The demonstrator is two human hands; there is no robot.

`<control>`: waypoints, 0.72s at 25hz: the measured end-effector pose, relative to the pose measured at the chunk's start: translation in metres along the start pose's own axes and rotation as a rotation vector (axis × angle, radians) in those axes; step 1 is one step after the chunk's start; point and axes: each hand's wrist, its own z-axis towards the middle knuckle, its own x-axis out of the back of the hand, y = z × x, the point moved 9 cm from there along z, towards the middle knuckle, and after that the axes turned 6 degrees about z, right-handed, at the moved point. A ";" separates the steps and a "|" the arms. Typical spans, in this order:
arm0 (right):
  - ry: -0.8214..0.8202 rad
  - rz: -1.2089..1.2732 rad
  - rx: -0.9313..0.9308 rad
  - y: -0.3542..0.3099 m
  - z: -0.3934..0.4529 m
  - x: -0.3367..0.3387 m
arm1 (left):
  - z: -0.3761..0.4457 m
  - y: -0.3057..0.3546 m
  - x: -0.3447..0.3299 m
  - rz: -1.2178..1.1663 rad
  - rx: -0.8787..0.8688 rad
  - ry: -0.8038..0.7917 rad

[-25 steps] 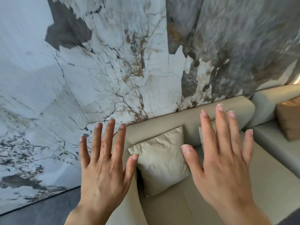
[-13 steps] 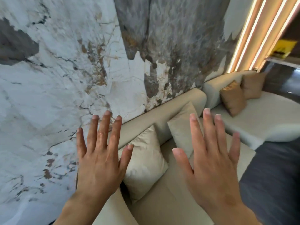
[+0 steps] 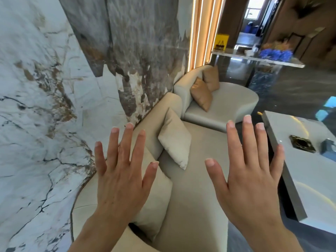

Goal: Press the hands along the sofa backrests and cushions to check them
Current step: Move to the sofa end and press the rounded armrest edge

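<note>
Here, two hands are raised in front of the camera, backs toward it, fingers spread wide and holding nothing. The left hand (image 3: 122, 176) shows in front of the nearer cream cushion (image 3: 154, 202) and the backrest (image 3: 156, 124); the right hand (image 3: 249, 180) shows over the seat (image 3: 196, 206). Whether either palm touches the upholstery cannot be told from this angle — both look lifted clear of it.

The beige sofa runs along the marble wall (image 3: 45, 106), its backrest against the stone. Two cream cushions lean on that backrest: the nearer one partly hidden behind the left hand, the farther cream cushion (image 3: 175, 142) tilted on its corner, between the two hands as seen from above. Beyond, a second sofa section (image 3: 227, 104) with a rounded seat carries two tan cushions (image 3: 201, 94) standing side by side against its back, the farther one partly behind the nearer.

To the right stands one low white table (image 3: 309, 175) with a grey edge. On it lie one dark square tray (image 3: 302, 143) and, just beside it, one blue-grey box (image 3: 328, 149). Farther back, a stone-topped counter (image 3: 258, 58) holds a yellow sign (image 3: 222, 41) and a cluster of blue flowers (image 3: 275, 53) — the rest there is too blurred to tell. Three lit vertical strips (image 3: 203, 30) glow at the wall's end.
</note>
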 end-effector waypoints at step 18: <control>0.043 -0.081 -0.222 -0.107 -0.144 0.022 | -0.107 -0.097 0.018 -0.152 -0.218 -0.005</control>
